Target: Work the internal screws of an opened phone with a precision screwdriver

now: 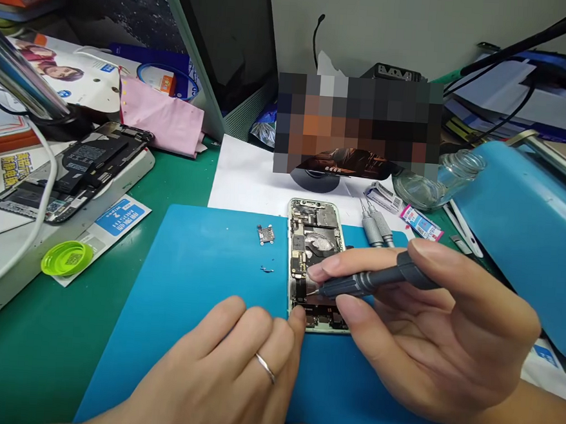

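Observation:
An opened smartphone (316, 243) lies on the blue mat, its circuit boards and inner parts bare. My right hand (443, 320) is closed around a dark grey precision screwdriver (365, 282), whose thin tip meets the lower left part of the phone's inside. With its fingers curled, my left hand (233, 370) presses a fingertip on the phone's lower left edge; its other fingertips are hidden. A ring (265, 368) is on one finger. Left of the phone lie a small metal-and-circuit part (265, 235) and some tiny pieces (266, 269).
Another opened phone (80, 165) rests on a white ledge at left, near a green cap (67, 258). Behind the mat (188, 250) are metal-handled tools (376, 225), a glass jar (425, 177) and a blurred-out screen. A blue case (528, 242) stands at right.

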Demonstrator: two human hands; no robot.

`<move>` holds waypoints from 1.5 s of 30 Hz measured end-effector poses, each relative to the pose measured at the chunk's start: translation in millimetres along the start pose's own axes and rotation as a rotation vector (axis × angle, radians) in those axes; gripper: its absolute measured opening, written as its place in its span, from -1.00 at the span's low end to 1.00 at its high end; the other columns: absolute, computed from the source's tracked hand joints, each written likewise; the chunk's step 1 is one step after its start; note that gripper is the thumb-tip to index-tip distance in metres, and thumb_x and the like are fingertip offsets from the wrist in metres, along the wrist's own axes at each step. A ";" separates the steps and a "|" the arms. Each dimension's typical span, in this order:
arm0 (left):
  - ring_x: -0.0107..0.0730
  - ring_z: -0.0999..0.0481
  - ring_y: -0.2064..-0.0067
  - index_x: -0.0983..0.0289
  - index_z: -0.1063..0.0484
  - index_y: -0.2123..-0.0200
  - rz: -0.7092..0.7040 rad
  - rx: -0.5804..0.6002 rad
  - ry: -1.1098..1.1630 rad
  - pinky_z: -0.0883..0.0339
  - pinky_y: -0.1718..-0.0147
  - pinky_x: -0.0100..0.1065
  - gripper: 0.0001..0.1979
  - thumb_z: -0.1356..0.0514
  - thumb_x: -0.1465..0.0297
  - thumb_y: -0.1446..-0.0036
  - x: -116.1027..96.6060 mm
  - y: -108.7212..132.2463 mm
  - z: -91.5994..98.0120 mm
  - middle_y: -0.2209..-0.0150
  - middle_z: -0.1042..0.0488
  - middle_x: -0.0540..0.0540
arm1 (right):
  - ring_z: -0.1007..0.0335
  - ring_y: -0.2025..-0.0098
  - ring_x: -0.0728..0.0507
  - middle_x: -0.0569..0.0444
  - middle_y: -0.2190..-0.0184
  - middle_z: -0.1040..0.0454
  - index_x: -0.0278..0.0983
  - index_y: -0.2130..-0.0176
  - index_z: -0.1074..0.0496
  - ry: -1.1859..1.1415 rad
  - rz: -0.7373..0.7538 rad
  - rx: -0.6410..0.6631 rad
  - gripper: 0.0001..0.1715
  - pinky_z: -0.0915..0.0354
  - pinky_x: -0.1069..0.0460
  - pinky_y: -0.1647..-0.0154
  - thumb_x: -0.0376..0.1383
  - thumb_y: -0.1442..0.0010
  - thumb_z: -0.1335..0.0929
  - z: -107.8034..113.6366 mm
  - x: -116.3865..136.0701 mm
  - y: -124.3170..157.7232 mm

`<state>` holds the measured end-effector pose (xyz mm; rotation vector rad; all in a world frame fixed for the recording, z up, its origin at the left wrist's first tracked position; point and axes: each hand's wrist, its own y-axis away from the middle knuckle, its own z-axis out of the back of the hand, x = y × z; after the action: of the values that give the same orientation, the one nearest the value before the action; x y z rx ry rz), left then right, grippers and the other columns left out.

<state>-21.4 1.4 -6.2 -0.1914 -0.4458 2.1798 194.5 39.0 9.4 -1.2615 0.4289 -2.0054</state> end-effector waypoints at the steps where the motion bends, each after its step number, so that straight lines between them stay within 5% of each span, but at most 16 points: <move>1: -0.24 -0.27 0.27 0.43 -0.51 -0.07 -0.001 -0.007 -0.002 -0.15 0.17 -0.17 -0.49 0.07 0.18 -0.46 -0.4 -0.1 -0.1 0.31 -0.46 0.08 | -0.63 0.06 -0.19 0.01 0.01 -0.54 -0.08 -0.37 -0.16 -0.006 -0.011 0.001 0.03 -0.67 -0.07 0.15 -0.74 -0.09 -0.35 -0.6 -0.1 0.2; 22: -0.26 -0.30 0.25 0.42 -0.51 -0.04 -0.031 -0.012 -0.056 -0.16 0.17 -0.23 -0.50 -0.02 0.12 -0.40 -1.5 1.7 -0.1 0.29 -0.42 0.10 | -0.60 0.00 -0.18 0.01 0.00 -0.55 -0.06 -0.37 -0.15 -0.042 0.020 0.075 0.04 -0.61 -0.13 -0.07 -0.73 -0.09 -0.35 -1.4 -1.7 0.7; 38: -0.24 -0.28 0.27 0.41 -0.56 0.01 -0.004 -0.016 0.001 -0.14 0.19 -0.22 -0.53 -0.07 0.14 -0.37 -1.4 -1.2 0.3 0.33 -0.51 0.09 | -0.60 -0.03 -0.16 0.02 -0.02 -0.60 0.00 -0.40 -0.06 0.029 0.050 0.163 0.03 -0.63 -0.09 -0.01 -0.68 -0.15 -0.34 -0.5 -1.6 -0.7; 45: -0.23 -0.32 0.25 0.39 -0.57 0.05 -0.032 -0.012 0.014 -0.15 0.19 -0.21 -0.55 -0.10 0.12 -0.36 -1.0 -0.3 -0.2 0.29 -0.53 0.10 | -0.63 -0.02 -0.16 -0.04 0.06 -0.64 -0.18 -0.24 -0.30 0.116 0.010 0.279 -0.32 -0.60 0.01 -0.02 -0.59 -0.21 -0.34 4.5 0.2 -2.5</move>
<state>-20.5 0.8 -6.3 -0.2041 -0.4509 2.1438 197.4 41.0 13.1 -0.9737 0.1999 -2.0538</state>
